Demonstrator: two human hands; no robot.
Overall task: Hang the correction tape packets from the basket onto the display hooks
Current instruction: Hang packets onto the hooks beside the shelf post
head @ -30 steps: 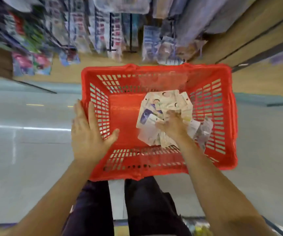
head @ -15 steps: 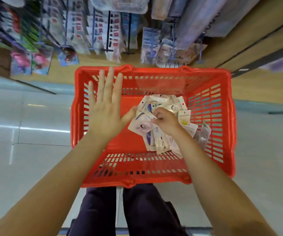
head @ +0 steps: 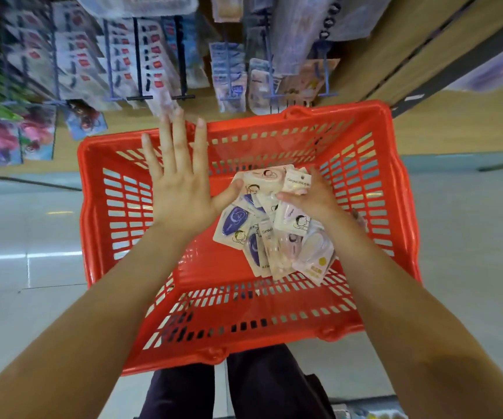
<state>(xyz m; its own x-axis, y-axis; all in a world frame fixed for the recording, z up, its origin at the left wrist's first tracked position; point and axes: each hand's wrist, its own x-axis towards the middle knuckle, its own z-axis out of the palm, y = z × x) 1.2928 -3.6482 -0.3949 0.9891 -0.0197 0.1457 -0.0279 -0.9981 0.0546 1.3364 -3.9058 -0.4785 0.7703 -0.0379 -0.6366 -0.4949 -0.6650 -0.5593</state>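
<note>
A red plastic basket (head: 99,225) sits in front of me, below the shelf. A heap of correction tape packets (head: 262,237), cream, lilac and purple, lies in its right half. My right hand (head: 310,198) is down in the heap, its fingers curled round a bunch of packets at the top. My left hand (head: 180,179) hovers flat over the basket's left half with straight, spread fingers; its thumb touches a cream packet (head: 262,176) at the top of the heap. Display hooks (head: 150,96) with hanging stationery fill the shelf wall above the basket.
Blue and black hooks (head: 232,98) stick out toward the basket's far rim, loaded with packaged goods. A wooden shelf panel (head: 425,55) runs at the upper right. Pale tiled floor (head: 17,267) lies left and right of the basket. My dark trouser legs (head: 259,385) are below it.
My left hand left the basket's left rim and moved up over the basket, flat and spread. My right hand gathered packets and raised them a little. The view came closer to the shelf.
</note>
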